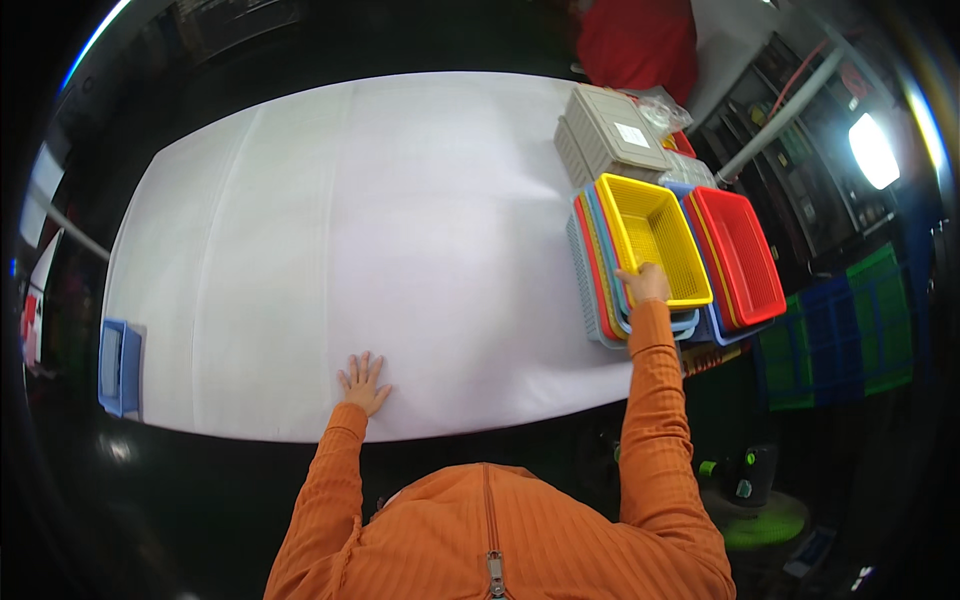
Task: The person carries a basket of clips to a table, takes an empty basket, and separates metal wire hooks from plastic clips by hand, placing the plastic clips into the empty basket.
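Orange ribbed cloth of a zip-up top [440, 530] sits nearest my camera, with its two sleeves reaching out over the white-covered table [430, 220]. On my feed, the right hand [648, 284] has its grip closed on the near left part of the rim of a yellow plastic basket [655, 225]. That basket is on top of a nested stack at the right end of the table; blue, yellow and red rims show beneath it along the left side. I judge that the rim is held because it is the easiest edge to reach from this side. I cannot tell whether the basket bears its weight on the stack or is slightly raised.

My left hand [364, 385] lies palm down near the front edge, fingers spread, its grip open and holding nothing; I read that as a brace for the body while the other arm stretches out.

Just beside the yellow basket stands a second stack, topped by a red basket [740, 255]. Nesting probably saves room there. Behind them are beige lidded boxes [605, 135], and a small blue basket [120, 370] sits well apart at the far left edge, leaving the middle open, perhaps as working space.
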`<action>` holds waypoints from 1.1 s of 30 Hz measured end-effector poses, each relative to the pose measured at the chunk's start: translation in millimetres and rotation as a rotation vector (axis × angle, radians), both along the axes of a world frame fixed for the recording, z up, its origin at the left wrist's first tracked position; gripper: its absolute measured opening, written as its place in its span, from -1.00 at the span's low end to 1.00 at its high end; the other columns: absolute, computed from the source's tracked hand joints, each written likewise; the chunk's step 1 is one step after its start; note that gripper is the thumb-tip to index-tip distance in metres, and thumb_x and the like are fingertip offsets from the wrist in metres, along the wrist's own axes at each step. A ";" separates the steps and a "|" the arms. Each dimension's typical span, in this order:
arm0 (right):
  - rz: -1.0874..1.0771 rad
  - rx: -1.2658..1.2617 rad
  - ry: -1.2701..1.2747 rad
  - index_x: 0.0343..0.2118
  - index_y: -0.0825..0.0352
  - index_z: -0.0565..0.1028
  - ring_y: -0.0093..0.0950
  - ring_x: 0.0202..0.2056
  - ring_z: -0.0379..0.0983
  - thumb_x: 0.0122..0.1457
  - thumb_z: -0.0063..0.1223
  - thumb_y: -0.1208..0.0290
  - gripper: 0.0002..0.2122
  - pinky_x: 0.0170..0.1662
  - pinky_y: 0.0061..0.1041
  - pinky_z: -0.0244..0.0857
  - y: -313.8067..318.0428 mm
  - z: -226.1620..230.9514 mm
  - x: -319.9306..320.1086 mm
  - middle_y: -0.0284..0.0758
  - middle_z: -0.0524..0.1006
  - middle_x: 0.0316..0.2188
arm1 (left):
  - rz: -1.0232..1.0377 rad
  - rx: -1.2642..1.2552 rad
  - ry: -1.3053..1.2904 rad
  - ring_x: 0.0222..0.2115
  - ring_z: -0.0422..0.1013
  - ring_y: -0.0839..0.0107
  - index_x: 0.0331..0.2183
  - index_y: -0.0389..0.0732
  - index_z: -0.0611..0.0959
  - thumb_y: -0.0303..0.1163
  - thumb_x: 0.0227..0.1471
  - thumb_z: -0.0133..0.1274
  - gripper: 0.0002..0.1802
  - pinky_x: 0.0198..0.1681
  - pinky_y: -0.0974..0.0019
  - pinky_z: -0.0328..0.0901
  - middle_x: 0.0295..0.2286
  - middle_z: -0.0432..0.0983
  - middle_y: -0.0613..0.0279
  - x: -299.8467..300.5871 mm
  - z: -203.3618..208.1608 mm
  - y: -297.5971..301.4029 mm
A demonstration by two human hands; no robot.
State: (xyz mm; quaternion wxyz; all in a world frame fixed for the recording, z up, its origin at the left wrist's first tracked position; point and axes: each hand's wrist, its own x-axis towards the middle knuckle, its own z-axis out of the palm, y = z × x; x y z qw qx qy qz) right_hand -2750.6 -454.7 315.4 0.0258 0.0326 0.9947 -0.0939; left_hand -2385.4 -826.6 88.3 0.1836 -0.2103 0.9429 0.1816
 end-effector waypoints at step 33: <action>0.638 0.266 0.509 -0.43 0.36 0.43 -0.13 -0.37 0.42 -0.09 0.12 0.42 -0.82 -0.35 -0.22 0.26 -161.5 54.5 185.1 -0.11 0.46 -0.43 | 1.716 0.727 0.008 -0.37 0.46 0.21 -0.31 -0.27 0.61 -0.18 -0.05 -0.02 -0.64 -0.30 0.18 0.32 -0.36 0.52 0.04 548.8 -178.4 211.1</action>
